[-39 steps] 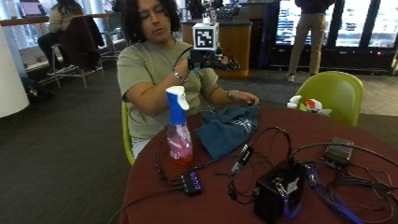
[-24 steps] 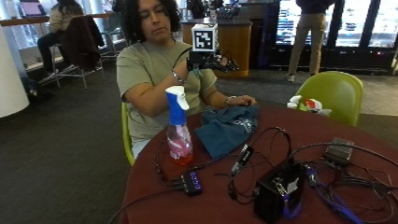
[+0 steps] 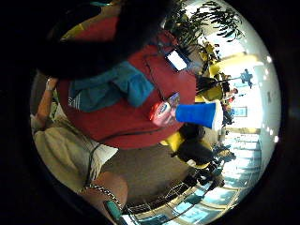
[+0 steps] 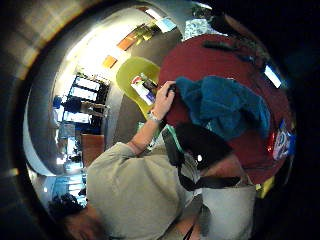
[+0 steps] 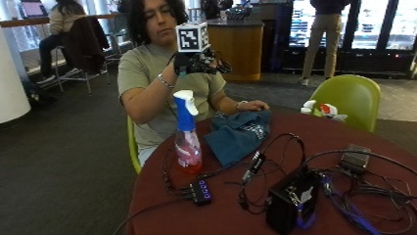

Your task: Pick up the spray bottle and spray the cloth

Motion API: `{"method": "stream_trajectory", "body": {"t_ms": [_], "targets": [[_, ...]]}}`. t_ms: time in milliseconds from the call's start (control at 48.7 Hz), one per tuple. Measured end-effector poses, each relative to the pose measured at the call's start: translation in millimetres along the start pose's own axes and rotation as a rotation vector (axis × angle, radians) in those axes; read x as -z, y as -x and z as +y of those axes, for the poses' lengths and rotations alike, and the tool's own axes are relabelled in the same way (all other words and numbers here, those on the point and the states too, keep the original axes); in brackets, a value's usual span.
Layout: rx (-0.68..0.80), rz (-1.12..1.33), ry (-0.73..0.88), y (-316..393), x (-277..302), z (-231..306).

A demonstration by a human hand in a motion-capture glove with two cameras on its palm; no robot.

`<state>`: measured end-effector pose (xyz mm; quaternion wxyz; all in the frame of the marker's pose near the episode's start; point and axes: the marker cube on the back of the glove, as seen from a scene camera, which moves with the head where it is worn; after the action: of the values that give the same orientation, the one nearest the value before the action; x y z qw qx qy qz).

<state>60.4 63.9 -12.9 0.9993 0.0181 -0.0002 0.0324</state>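
The spray bottle (image 5: 186, 132) stands upright near the worktop (image 5: 391, 142) edge, with the blue cloth (image 5: 238, 134) just beside it. Beyond, the gloved right hand (image 5: 194, 62) is raised, empty; whether its fingers are curled cannot be told. The bottle's neck should be gripped below the trigger.

We see a spray bottle (image 5: 187, 133) standing straight up on the round red table, near the edge. It has a blue and white top and pink liquid inside. Nothing is holding it. Just beside it lies a dark blue cloth (image 5: 238, 134), all bunched up and wrinkled. The cloth has some white stripes on one edge.
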Motion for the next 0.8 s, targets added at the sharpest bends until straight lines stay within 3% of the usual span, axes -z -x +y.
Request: {"method": "stream_trajectory", "body": {"t_ms": [390,800], "targets": [[-0.197,-0.269,-0.144,-98.2,-11.7,74.1],[-0.509,-0.787,-0.505,-142.4,-68.7,114.0]]}}
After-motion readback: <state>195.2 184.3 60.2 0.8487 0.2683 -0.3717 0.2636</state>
